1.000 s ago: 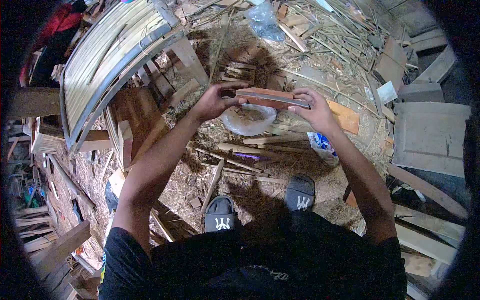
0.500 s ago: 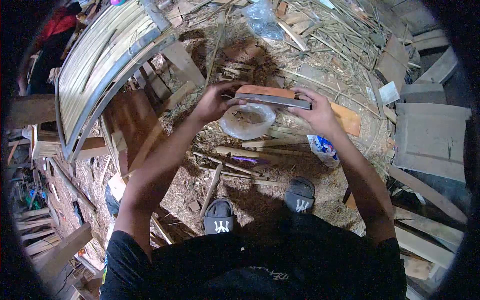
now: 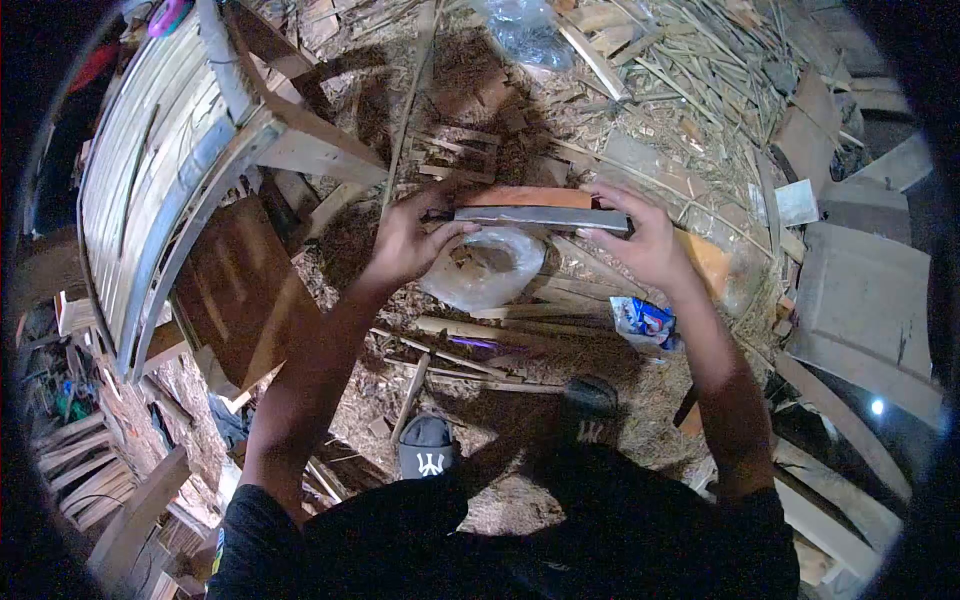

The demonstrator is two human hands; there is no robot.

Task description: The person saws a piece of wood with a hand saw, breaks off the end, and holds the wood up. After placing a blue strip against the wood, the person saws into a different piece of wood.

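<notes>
A narrow block (image 3: 540,216) with an orange-brown top and a dark grey side is held level between both hands. My left hand (image 3: 412,237) grips its left end, thumb along the near side. Around the right end my right hand (image 3: 640,232) is closed, thumb below and fingers above. Just beneath the block, a clear plastic bag or bowl (image 3: 480,285) rests on the floor; its contents are hard to make out. A blue and white packet (image 3: 643,322) lies below my right hand.
A curved slatted wooden piece (image 3: 160,160) stands at the left beside a brown board (image 3: 240,290). Thin wood strips (image 3: 690,90) are heaped at the upper right. Crumpled clear plastic (image 3: 527,35) lies at the top. Planks and a grey panel (image 3: 862,300) line the right side.
The block has tilted so that more of its grey side shows. The curved piece appears farther left, and the right foot has become darker and partly hidden.
</notes>
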